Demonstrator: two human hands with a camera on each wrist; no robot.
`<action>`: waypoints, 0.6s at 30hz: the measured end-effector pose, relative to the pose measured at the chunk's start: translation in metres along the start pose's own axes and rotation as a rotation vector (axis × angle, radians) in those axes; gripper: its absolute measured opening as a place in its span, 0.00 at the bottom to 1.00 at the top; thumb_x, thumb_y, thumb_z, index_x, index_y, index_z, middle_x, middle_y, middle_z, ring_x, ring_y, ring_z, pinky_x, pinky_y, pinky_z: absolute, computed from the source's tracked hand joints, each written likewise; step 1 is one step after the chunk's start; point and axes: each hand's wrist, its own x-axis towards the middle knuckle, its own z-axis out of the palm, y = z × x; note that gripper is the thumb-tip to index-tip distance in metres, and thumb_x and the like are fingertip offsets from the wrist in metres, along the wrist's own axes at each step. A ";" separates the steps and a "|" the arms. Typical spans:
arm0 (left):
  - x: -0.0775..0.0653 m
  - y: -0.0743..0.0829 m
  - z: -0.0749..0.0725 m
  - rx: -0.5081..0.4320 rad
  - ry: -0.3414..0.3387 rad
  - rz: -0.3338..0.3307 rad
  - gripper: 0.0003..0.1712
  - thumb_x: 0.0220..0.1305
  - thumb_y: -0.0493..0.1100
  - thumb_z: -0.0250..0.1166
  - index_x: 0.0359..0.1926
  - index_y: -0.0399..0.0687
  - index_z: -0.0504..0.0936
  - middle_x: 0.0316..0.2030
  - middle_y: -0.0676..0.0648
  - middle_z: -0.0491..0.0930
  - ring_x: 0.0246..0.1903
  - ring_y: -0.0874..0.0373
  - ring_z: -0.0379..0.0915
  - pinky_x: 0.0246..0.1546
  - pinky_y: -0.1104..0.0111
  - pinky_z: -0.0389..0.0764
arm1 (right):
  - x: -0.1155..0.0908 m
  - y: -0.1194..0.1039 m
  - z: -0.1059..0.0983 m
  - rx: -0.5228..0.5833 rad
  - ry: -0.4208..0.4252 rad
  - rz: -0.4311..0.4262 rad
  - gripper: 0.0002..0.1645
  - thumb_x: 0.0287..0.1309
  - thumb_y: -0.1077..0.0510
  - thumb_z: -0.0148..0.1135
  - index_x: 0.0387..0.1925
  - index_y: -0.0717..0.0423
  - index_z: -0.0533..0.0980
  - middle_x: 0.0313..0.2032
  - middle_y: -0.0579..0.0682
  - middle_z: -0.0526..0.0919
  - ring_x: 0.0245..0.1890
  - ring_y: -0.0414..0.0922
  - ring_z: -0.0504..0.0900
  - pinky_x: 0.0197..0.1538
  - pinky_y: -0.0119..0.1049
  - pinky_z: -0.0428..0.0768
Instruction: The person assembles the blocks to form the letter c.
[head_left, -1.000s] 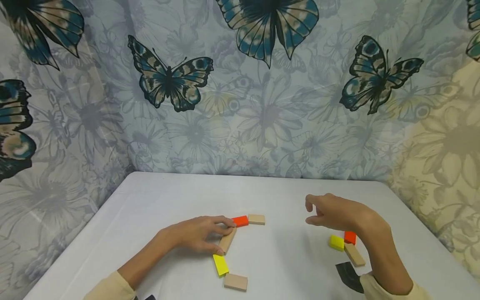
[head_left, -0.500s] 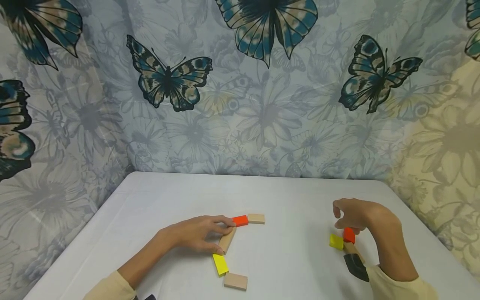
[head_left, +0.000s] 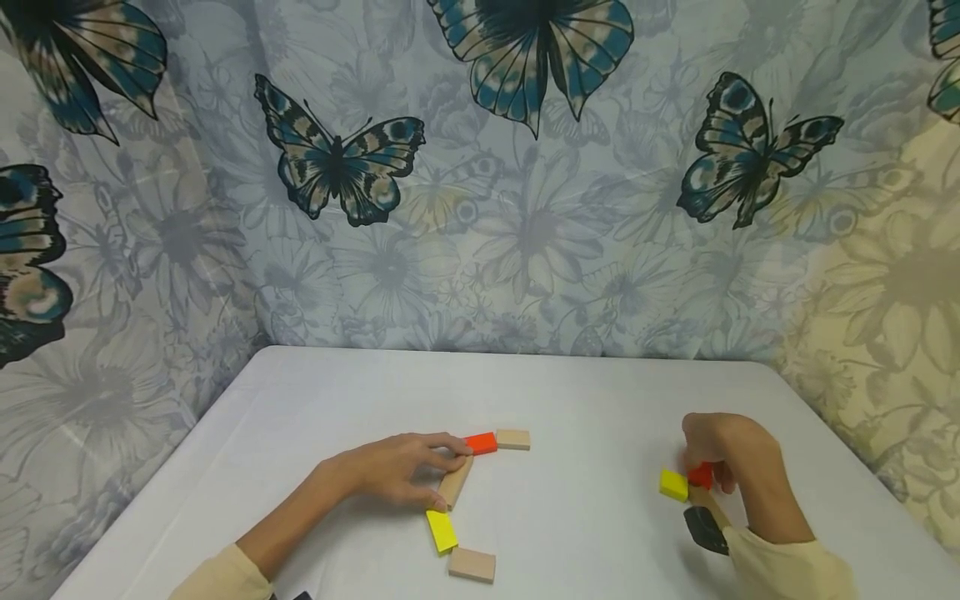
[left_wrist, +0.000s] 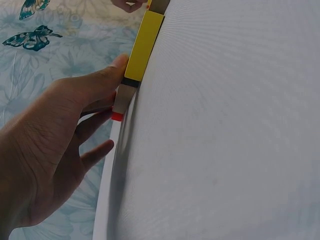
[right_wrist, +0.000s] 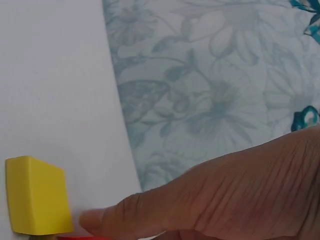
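Observation:
My left hand (head_left: 405, 467) spans a plain wooden block (head_left: 455, 483), thumb at its near end and fingertips at its far end. This block belongs to a curved row on the white table: a red block (head_left: 482, 442) and a plain block (head_left: 513, 439) beyond it, a yellow block (head_left: 442, 532) and another plain block (head_left: 472, 565) nearer. At the right, my right hand (head_left: 731, 450) pinches a second red block (head_left: 700, 475), partly hidden by the fingers. Beside it lie a yellow block (head_left: 673, 485) and a plain block (head_left: 707, 502), partly covered by the wrist.
The white tabletop (head_left: 585, 517) stretches between the two groups of blocks. Behind it and at the sides hang patterned cloths (head_left: 540, 292) with butterflies and flowers. A dark wrist device (head_left: 705, 531) sits at my right cuff, low over the table.
My right hand has moved right and down to the loose group, and its fingers have closed around the red block there. My left hand and the curved row stay put.

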 end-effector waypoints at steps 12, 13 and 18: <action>0.000 0.000 0.001 -0.006 0.001 0.003 0.35 0.69 0.60 0.69 0.71 0.50 0.77 0.74 0.58 0.71 0.74 0.57 0.69 0.77 0.56 0.71 | 0.016 0.001 0.001 -0.026 0.037 -0.139 0.20 0.50 0.69 0.71 0.40 0.59 0.70 0.31 0.52 0.77 0.32 0.49 0.76 0.37 0.39 0.77; 0.000 0.000 0.001 -0.004 0.004 0.008 0.35 0.69 0.60 0.69 0.71 0.50 0.77 0.73 0.58 0.71 0.74 0.56 0.69 0.77 0.56 0.71 | 0.016 0.001 0.000 -0.025 0.037 -0.129 0.21 0.51 0.68 0.71 0.42 0.60 0.69 0.32 0.53 0.77 0.33 0.50 0.76 0.38 0.40 0.77; 0.000 -0.001 0.001 0.005 0.010 0.021 0.35 0.69 0.60 0.69 0.71 0.50 0.78 0.73 0.58 0.71 0.74 0.56 0.69 0.77 0.56 0.72 | 0.016 0.003 0.001 -0.001 0.039 -0.119 0.20 0.52 0.66 0.71 0.44 0.62 0.71 0.31 0.52 0.76 0.32 0.49 0.76 0.37 0.39 0.76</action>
